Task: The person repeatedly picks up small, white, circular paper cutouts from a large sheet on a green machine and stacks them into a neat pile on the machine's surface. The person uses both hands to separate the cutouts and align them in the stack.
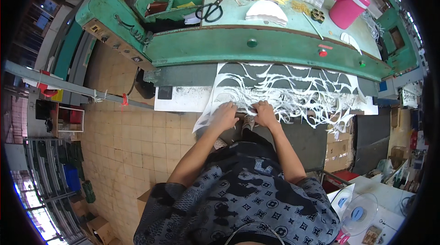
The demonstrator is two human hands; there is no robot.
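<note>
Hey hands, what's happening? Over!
Left hand and right hand at near edge of sheet. Sheet white, full of holes. Nothing seen in the way; scissors well back.

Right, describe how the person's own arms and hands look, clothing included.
The left hand and right hand are ungloved, with no watch or bracelet showing. The forearms are bare too. The short, loose sleeves belong to a grey shirt with black patches and flower and star motifs.
</note>
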